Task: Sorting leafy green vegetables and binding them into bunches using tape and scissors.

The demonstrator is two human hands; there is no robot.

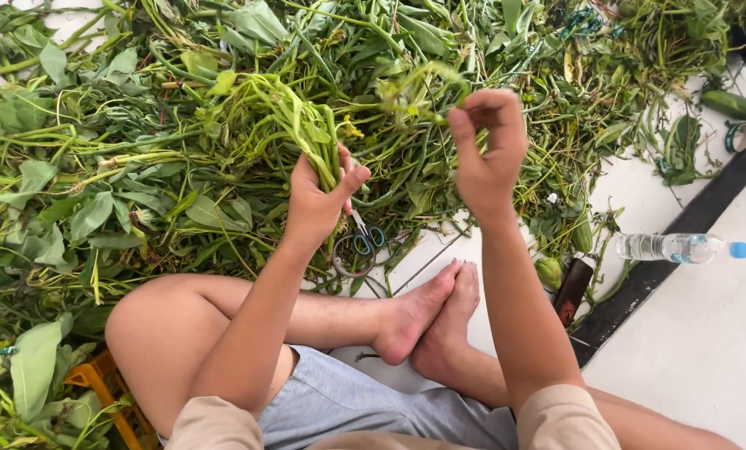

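The left hand (314, 204) has its grip closed around a bunch of green stems (294, 117), held upright over the heap of greens (123, 150) on the floor (698, 333). The right hand (489, 146) pinches a blurred sprig (419, 87) between its fingertips, near the bunch. Scissors (360, 246) lie just below the left hand, beside bare feet (431, 321). A water bottle (677, 247) lies well to the right.

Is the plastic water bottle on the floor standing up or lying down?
Lying down. The water bottle rests on its side on the floor, its blue cap pointing right, beside the dark strip.
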